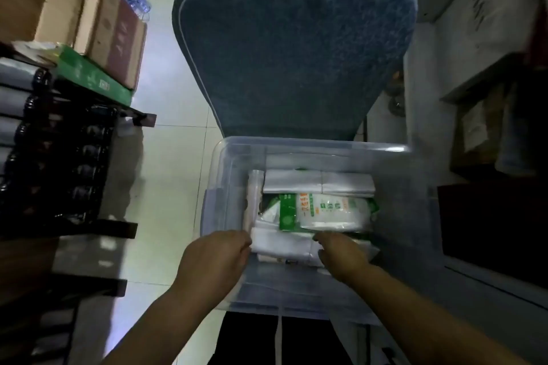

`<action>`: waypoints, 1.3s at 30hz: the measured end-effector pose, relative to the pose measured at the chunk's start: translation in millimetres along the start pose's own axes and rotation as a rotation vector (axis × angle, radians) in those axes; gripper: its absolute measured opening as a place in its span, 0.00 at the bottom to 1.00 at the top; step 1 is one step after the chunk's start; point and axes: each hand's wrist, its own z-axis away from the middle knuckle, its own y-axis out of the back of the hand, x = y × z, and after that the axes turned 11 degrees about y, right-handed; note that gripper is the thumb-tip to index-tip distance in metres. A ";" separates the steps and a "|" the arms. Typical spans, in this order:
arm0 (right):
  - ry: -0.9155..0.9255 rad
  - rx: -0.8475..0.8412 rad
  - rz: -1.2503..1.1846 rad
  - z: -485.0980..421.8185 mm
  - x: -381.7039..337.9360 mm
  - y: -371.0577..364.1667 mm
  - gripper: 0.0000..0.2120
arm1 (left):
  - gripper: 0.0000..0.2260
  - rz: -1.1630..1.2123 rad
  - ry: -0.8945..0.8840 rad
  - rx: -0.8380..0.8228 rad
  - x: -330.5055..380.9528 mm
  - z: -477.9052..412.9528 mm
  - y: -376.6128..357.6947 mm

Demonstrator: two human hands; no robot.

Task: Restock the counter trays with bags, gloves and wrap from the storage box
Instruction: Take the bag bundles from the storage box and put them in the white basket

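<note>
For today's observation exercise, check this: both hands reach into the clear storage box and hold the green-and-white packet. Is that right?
Not quite. In the head view the left hand and right hand do reach into the clear storage box, but they hold the white folded bundle, not the green-and-white packet lying just beyond it.

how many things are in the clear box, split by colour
green-and-white packet: 1
white packs: 4, the near one gripped by the left hand and right hand
total: 5 in view
</note>
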 end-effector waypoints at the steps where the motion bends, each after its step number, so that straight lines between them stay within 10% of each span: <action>1: 0.043 -0.024 0.041 -10.1 -0.4 -3.6 0.19 | 0.02 0.023 -0.023 0.020 -5.5 -5.6 -6.0; 17: 0.247 0.179 0.264 -61.5 -7.9 -41.1 0.13 | 0.06 0.049 -0.109 -0.013 -39.2 -42.6 -59.4; 27: 0.068 -0.119 0.220 -21.3 5.9 -39.3 0.19 | 0.09 0.033 -0.106 -0.191 -30.2 -43.9 -72.2; 33: 0.335 0.188 0.248 -3.7 -36.0 8.1 0.08 | 0.26 -0.098 -0.322 -0.197 7.8 -54.6 -65.2; 39: 0.326 0.479 0.085 11.0 -54.9 66.2 0.10 | 0.06 -0.232 -0.265 -0.152 35.7 -73.2 -24.5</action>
